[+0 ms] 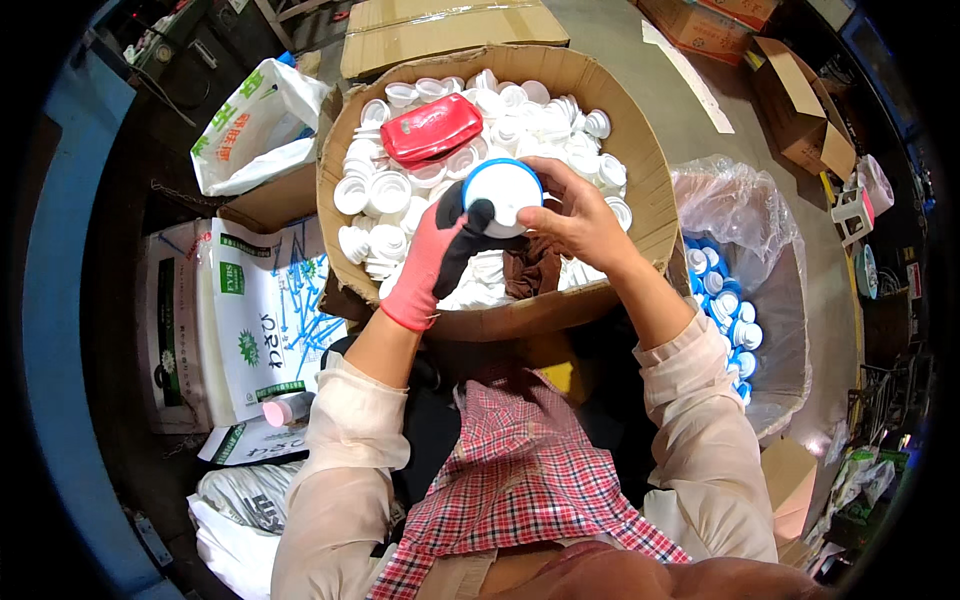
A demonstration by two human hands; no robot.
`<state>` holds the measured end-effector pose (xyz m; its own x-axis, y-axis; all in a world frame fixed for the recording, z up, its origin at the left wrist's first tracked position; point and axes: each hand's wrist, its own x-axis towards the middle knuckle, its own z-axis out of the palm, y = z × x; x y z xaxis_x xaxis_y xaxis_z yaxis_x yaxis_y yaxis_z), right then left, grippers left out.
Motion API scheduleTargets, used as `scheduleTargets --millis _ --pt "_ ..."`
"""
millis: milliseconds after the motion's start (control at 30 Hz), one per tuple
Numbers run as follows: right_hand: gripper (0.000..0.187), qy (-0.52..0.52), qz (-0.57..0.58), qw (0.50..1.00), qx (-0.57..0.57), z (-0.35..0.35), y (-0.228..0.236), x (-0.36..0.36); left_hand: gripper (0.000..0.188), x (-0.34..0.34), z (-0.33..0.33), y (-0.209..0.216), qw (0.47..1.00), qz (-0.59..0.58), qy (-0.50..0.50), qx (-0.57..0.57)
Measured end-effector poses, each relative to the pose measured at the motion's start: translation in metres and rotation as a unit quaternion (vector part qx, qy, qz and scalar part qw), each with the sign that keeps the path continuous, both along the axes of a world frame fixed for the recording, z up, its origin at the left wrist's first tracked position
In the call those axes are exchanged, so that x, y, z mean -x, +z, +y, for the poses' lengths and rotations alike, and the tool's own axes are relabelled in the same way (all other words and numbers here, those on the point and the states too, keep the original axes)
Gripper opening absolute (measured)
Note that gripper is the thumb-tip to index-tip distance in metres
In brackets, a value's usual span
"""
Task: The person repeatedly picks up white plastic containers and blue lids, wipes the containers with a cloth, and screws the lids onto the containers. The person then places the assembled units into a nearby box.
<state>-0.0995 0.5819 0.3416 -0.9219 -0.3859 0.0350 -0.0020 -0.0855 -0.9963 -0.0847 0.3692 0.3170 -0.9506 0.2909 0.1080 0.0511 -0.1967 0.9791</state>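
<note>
A round white cap with a blue rim (503, 190) is held up over the box between both my hands. My left hand (447, 248), in a pink and black glove, grips its left side with the thumb on the white face. Bare, my right hand (578, 218) holds the cap's right edge between thumb and fingers. Below them, many white plastic caps (390, 190) fill a large cardboard box (652, 200). A red pouch (432, 130) lies on the caps beyond my left hand. Under my hands is a crumpled brown cloth (532, 268).
At right, a clear plastic liner (785, 270) surrounds several blue-and-white caps (735, 320). Thin blue plastic pieces (300, 300) lie on a printed white sack (245, 345) at left. Behind it stands a white plastic bag (255, 130). A closed carton (450, 30) sits beyond the box.
</note>
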Motion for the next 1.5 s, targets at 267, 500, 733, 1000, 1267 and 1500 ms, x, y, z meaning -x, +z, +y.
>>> scheduleTargets --millis 267,500,733,1000,1267,1500 --pt "0.078 -0.118 0.394 0.843 -0.346 -0.007 0.006 -0.013 0.057 0.001 0.008 0.003 0.996 -0.063 0.024 -0.051" --pt "0.068 -0.039 0.456 0.835 -0.305 -0.021 0.005 -0.022 0.064 0.003 0.004 0.001 0.996 0.072 -0.042 -0.042" --pt "0.069 -0.034 0.471 0.828 -0.303 -0.026 0.006 -0.024 0.071 0.000 -0.003 0.004 0.943 0.275 0.051 0.180" --pt "0.067 -0.039 0.423 0.857 -0.293 -0.029 0.008 -0.023 0.069 -0.003 -0.006 0.000 0.969 0.218 0.025 0.114" --pt "0.081 0.029 0.331 0.903 -0.271 -0.016 0.007 -0.013 0.075 0.005 -0.005 -0.021 0.963 0.217 0.044 0.154" --pt "0.075 0.048 0.206 0.958 -0.196 -0.007 0.003 -0.014 0.067 0.014 -0.008 -0.024 0.858 -0.295 -0.209 -0.365"
